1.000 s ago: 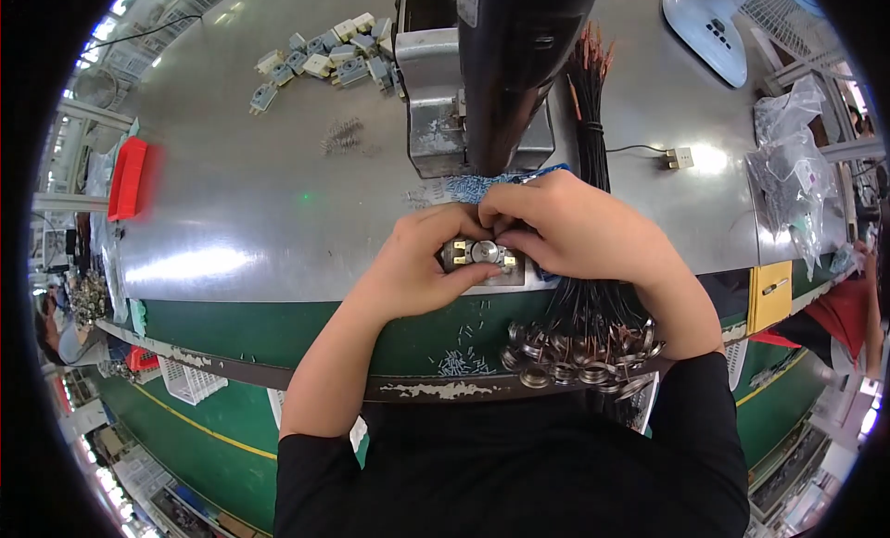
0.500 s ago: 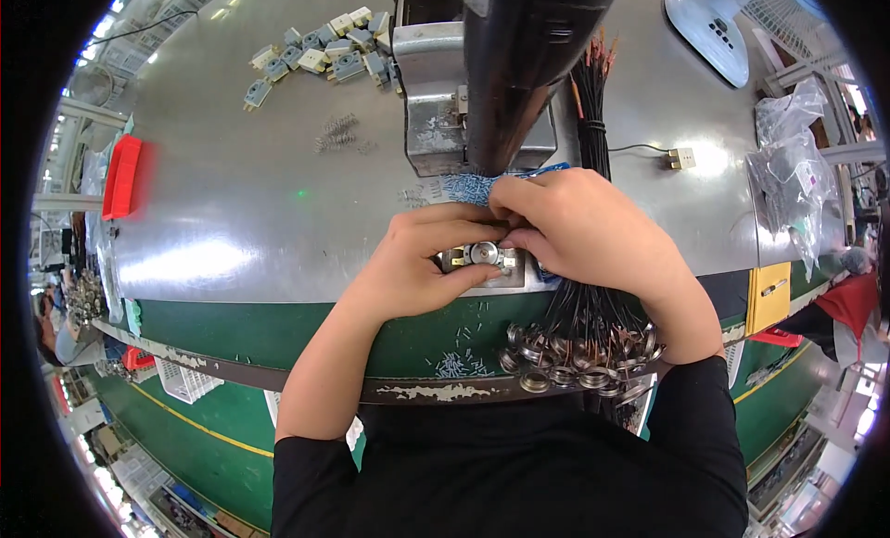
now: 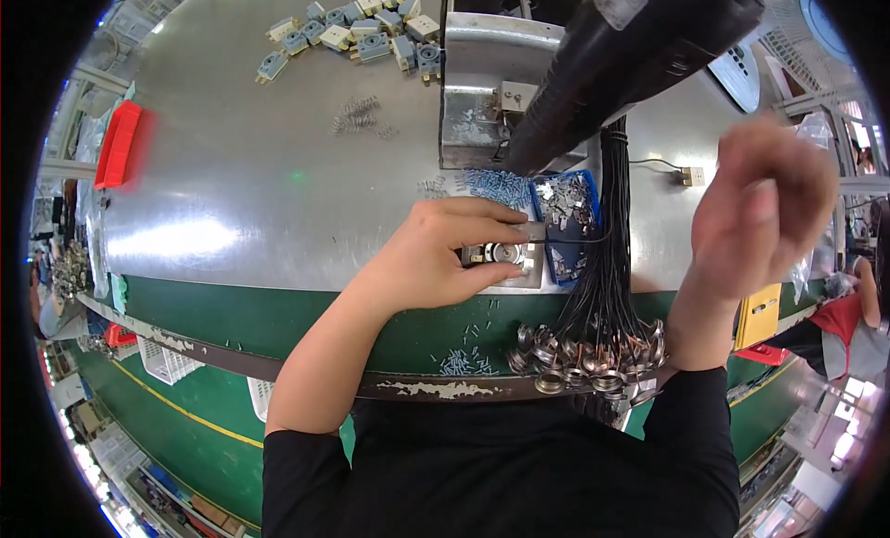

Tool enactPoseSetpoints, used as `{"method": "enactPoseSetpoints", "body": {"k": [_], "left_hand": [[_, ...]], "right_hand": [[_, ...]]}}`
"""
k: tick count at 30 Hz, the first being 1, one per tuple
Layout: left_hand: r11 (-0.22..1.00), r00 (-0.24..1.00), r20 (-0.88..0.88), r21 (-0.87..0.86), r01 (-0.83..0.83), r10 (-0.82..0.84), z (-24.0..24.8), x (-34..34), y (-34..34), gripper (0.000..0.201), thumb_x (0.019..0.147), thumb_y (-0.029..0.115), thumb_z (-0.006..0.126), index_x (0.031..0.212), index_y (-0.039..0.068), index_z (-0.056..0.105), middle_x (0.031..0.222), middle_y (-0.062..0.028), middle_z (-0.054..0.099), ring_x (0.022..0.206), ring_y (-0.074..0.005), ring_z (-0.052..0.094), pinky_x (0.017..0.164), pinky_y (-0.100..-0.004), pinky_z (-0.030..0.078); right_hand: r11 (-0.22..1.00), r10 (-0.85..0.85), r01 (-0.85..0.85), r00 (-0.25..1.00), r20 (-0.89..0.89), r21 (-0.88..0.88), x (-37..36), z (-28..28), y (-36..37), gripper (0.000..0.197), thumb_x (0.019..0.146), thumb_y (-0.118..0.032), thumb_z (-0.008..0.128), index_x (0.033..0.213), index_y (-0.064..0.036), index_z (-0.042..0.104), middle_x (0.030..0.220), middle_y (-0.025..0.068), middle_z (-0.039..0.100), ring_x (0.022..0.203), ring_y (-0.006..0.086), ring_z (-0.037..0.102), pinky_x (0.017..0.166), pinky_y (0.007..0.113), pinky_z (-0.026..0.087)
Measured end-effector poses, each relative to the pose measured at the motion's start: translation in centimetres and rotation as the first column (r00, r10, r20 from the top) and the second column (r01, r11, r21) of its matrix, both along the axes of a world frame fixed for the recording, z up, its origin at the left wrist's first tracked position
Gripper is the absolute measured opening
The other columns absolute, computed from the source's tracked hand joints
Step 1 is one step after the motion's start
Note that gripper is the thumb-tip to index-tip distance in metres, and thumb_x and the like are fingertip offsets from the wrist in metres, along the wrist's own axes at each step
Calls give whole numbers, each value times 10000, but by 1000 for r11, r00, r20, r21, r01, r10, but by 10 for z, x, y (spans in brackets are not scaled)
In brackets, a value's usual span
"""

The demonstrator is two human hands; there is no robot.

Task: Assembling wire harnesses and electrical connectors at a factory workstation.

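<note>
My left hand (image 3: pixel 450 251) has its thumb and fingers closed about a small round metal part (image 3: pixel 505 253) with brass-coloured tabs. The part sits on a metal fixture plate (image 3: pixel 530 277) at the table's near edge. A thin black wire runs from beside it to a bundle of black wires (image 3: pixel 614 195); round metal rings (image 3: pixel 593 357) hang at the bundle's near end. Up at the right, apart from the part, my right hand (image 3: pixel 765 204) is smeared by motion. Its fingers cannot be made out clearly, nor whether it holds anything.
A blue tray (image 3: pixel 565 204) of small metal pieces stands beside a heap of small blue screws (image 3: pixel 496 184). A thick black cylinder (image 3: pixel 630 70) slants over the metal machine (image 3: pixel 473 84). Grey-and-white plugs (image 3: pixel 371 47) and springs (image 3: pixel 357 116) lie farther back. Loose screws (image 3: pixel 464 362) lie in front.
My right hand has left the part and swung up to the right, uncovering the blue tray. My left hand stays on the part. The view has shifted slightly.
</note>
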State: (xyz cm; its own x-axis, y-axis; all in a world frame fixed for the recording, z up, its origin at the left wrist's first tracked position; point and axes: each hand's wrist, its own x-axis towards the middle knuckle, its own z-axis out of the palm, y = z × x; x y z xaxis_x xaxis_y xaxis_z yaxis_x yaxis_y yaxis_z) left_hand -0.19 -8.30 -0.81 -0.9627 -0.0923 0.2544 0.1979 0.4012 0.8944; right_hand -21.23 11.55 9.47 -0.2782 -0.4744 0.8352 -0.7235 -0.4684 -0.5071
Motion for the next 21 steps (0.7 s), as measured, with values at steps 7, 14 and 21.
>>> {"method": "enactPoseSetpoints", "body": {"k": [7, 14, 21], "left_hand": [[999, 999, -24, 8, -33, 34, -4, 7, -3, 350, 768, 112, 898, 1088, 11, 798, 1175, -181, 776, 1075, -348, 753, 933, -411, 591], [999, 998, -46, -6, -33, 33, -4, 2, -3, 356, 771, 127, 892, 1093, 17, 787, 1166, -182, 773, 1074, -357, 749, 935, -413, 585], [999, 999, -29, -6, -37, 37, -4, 7, -3, 346, 768, 124, 892, 1078, 12, 788, 1161, -185, 773, 1065, -362, 749, 929, -417, 585]], "right_hand": [[869, 194, -340, 903, 384, 360, 22, -8, -79, 1081, 918, -785, 602, 1557, 45, 336, 1200, 188, 644, 1077, 288, 682, 986, 431, 531], [785, 352, -558, 759, 548, 269, 12, -13, -85, 1114, 930, -850, 494, 1563, 48, 311, 1027, 120, 592, 914, 228, 642, 883, 391, 524], [949, 180, -303, 753, 634, 91, 30, 2, -96, 981, 981, -856, 322, 1382, 32, 426, 770, 133, 614, 607, 246, 647, 615, 331, 562]]}}
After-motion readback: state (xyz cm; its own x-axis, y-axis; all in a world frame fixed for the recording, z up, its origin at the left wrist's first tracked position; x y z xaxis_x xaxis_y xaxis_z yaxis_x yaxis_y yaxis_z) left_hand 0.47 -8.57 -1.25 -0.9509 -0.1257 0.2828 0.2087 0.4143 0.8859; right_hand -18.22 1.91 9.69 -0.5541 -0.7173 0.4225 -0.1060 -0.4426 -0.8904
